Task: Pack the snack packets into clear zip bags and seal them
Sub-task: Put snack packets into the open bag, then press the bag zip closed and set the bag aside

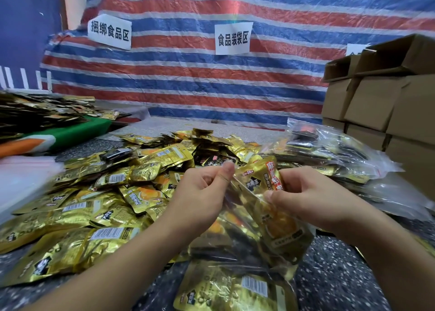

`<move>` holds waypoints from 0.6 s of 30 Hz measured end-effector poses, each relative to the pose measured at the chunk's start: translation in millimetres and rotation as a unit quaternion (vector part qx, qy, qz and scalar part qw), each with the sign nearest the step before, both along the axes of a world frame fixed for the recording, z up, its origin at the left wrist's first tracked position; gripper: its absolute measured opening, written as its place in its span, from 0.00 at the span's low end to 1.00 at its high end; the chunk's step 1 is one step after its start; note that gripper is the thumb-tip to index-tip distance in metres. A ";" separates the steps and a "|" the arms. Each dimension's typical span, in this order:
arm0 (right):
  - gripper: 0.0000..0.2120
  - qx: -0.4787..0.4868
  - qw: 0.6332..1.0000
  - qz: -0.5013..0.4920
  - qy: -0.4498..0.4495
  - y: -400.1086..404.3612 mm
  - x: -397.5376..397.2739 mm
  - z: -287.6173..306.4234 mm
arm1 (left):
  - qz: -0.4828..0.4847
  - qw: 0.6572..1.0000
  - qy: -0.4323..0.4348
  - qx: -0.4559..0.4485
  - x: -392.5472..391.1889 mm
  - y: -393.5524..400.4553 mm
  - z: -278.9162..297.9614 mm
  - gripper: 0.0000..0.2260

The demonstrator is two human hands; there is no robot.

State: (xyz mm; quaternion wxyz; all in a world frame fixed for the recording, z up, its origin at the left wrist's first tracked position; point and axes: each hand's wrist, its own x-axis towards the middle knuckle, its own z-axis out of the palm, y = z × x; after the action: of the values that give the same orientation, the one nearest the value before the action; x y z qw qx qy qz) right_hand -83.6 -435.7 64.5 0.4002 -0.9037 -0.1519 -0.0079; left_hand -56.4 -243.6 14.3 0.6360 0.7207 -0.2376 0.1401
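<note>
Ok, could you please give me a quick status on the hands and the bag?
Left hand pinching clear zip bag at its mouth. Right hand gripping gold snack packet, partway in. Bag unsealed. Loose packet pile close left, not blocking.

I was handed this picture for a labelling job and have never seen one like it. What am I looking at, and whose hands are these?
There is no machine here. A person wears a camera on the head, so this one wide picture looks forward and down at their own two bare hands. The left hand pinches the mouth of a clear zip bag. The right hand grips the other side of the bag with a gold snack packet that sits partly inside, its top sticking out. On the speckled table lies a heap of loose gold packets. Filled clear bags are piled at the right, beside stacked cardboard boxes. A striped tarp with paper signs hangs behind.
</note>
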 end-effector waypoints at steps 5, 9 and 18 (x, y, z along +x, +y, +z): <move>0.09 -0.173 0.983 0.048 -0.024 13.8 1.6 -1.7 | -0.017 1.000 0.011 -0.005 -1.3 -4.4 -3.2 0.21; 0.08 -0.197 0.975 0.056 -0.086 22.0 1.6 -9.9 | 0.002 0.999 0.037 -0.012 1.7 -4.9 -4.2 0.19; 0.04 -0.048 0.967 0.043 -0.245 2.6 5.9 -13.2 | -0.022 0.993 0.084 -0.085 2.1 6.6 8.2 0.19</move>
State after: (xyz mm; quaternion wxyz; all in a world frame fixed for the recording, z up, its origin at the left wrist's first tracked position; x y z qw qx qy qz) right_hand -77.7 -433.1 51.3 0.3067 -0.8851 -0.2841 -0.2044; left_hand -54.3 -237.0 22.5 0.7154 0.6681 -0.1865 0.0843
